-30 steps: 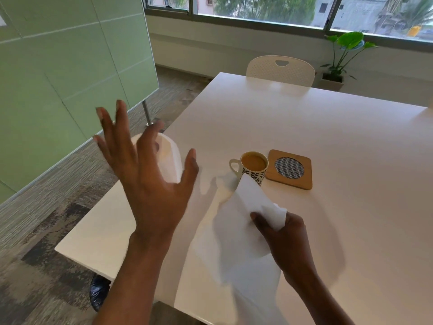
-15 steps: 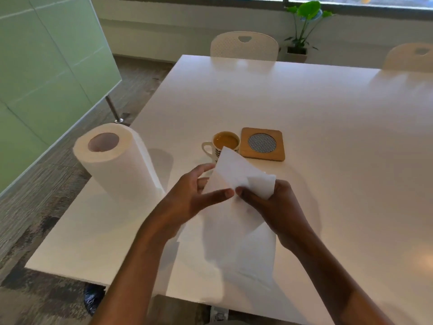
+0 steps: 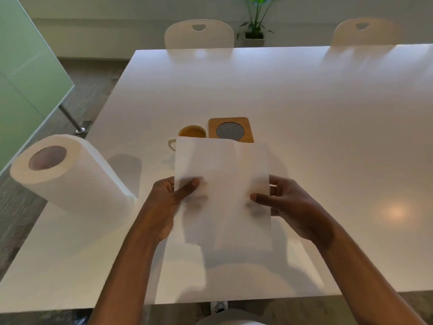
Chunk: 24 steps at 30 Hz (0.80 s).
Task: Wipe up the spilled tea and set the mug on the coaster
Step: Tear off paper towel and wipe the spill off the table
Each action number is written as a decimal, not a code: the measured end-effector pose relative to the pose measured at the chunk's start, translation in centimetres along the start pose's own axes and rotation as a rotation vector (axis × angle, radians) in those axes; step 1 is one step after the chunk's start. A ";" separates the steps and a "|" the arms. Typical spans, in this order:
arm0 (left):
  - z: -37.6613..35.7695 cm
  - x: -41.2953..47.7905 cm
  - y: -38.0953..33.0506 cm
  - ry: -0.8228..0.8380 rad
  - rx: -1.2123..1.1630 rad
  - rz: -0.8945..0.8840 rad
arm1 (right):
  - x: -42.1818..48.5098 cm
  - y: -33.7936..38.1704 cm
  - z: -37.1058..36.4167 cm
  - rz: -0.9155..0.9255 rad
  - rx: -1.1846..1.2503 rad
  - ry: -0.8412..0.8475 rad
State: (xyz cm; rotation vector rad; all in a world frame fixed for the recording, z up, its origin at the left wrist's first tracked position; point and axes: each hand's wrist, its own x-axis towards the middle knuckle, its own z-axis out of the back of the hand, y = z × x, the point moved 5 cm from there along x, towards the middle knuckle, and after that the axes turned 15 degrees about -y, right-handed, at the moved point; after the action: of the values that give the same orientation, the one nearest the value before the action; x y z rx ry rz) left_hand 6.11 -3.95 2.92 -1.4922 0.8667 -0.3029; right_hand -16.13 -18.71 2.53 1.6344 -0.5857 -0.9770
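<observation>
A white paper towel sheet (image 3: 222, 184) is stretched flat above the table between my two hands. My left hand (image 3: 167, 205) pinches its left edge and my right hand (image 3: 293, 207) pinches its right edge. Behind the sheet stands a mug (image 3: 191, 133) full of tea, its lower half hidden by the paper. A square wooden coaster (image 3: 230, 130) with a round mesh centre lies just right of the mug, touching or nearly so. Any spilled tea is hidden by the sheet.
A paper towel roll (image 3: 68, 177) stands near the left edge of the white table (image 3: 328, 113). Two white chairs (image 3: 199, 35) sit at the far side, with a potted plant (image 3: 255, 22) behind. A green partition (image 3: 25, 73) is at the left.
My left hand came down from the air and took the sheet's left edge. Both hands have spread the crumpled sheet out flat. The view has tilted down and right.
</observation>
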 end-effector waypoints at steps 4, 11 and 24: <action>0.3 0.2 0.7 0.082 -0.029 0.082 | 0.1 -1.0 1.6 -0.018 0.056 -0.007; -0.3 0.9 0.6 0.189 0.000 0.032 | 0.8 -1.1 2.9 0.031 -0.037 -0.065; -2.5 2.3 -0.3 0.323 0.292 -0.067 | 2.2 1.9 2.1 0.173 -0.312 -0.100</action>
State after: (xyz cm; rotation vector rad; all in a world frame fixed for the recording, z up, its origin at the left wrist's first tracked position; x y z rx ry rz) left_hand 6.14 -7.33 2.83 -1.2183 0.9802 -0.7048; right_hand -16.51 -22.17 3.55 1.2444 -0.5983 -0.9722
